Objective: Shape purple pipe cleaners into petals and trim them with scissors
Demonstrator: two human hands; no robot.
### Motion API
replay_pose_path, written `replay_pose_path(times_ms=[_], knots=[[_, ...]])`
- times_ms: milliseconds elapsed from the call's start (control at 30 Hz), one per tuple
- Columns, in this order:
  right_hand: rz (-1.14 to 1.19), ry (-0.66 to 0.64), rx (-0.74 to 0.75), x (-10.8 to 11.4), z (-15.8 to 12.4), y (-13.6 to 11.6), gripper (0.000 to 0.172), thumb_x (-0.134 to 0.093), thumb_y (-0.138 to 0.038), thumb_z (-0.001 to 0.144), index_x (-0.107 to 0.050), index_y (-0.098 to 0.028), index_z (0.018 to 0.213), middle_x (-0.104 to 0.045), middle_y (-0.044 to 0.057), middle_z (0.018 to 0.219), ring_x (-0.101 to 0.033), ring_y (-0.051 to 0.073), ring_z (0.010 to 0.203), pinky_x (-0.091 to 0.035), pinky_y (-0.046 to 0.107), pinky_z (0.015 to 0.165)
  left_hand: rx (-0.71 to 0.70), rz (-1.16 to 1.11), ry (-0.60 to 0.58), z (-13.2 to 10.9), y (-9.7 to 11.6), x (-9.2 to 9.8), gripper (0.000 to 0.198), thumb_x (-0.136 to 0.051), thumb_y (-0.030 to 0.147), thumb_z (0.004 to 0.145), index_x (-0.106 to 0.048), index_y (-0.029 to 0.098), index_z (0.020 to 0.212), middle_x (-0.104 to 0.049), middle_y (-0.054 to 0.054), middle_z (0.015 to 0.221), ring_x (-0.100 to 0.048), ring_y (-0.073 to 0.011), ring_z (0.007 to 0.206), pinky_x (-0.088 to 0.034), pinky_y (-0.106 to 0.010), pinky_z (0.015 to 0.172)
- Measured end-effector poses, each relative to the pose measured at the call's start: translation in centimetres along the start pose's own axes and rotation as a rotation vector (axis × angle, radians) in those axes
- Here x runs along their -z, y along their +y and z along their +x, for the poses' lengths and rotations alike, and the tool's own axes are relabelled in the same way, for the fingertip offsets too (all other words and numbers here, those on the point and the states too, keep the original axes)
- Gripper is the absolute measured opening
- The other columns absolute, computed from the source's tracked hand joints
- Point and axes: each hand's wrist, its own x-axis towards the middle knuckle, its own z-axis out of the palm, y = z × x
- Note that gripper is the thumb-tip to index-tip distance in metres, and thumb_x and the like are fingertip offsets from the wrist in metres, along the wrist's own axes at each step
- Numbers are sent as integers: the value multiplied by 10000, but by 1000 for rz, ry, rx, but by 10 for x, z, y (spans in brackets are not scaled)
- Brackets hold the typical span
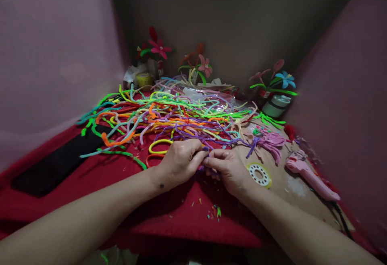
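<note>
My left hand [183, 158] and my right hand [226, 168] meet over the front of the red cloth. Both are closed in a pinch on a purple pipe cleaner [206, 149], which is bent and mostly hidden by my fingers. Just beyond my left hand lie scissors with yellow and orange handle loops [159, 147], partly covered by that hand. Behind both hands spreads a heap of many-coloured pipe cleaners [181, 114]. To the right of my right hand rests a yellow and white ring-shaped spool [259, 175].
A pink glue gun [311, 174] lies on a brown board [290, 196] at right, near a bundle of pink pipe cleaners [270, 140]. A long black object [57, 164] is at left. Pipe-cleaner flowers [160, 48] and a white jar [276, 106] stand along the back.
</note>
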Motion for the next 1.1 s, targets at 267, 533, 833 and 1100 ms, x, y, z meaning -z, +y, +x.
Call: replay_pose_path(times_ms=[267,533,833,1100], knots=[[55,-99,-96,2,1,0,186,-673,-259,645,-555,-147,555,-559,-20,445,-402,57,344,-254,185,344,306,-471,-142,9,6,9,127,-591,274,730,-605,151,760,-502,54,498,-408,-57,390,-303,-174,390],[56,-185,-94,3,-1,1,213,-704,-296,649,-578,-139,580,-579,-13,476,-403,56,346,-255,196,350,351,-494,-287,12,6,15,155,-582,281,733,-609,134,695,-516,38,482,-404,-45,384,-299,-151,378],[150,-236,-78,1,1,5,217,-703,-309,663,-602,-132,589,-540,-28,463,-401,57,363,-270,195,354,237,-349,-216,9,2,10,194,-527,263,759,-567,147,609,-515,33,486,-434,-65,431,-322,-168,417],[168,-127,-54,-2,0,1,222,-710,-242,639,-544,-154,520,-493,-48,408,-364,52,342,-224,203,356,311,-442,-194,7,6,11,226,-513,342,788,-545,157,663,-470,52,454,-397,-56,388,-294,-163,383]])
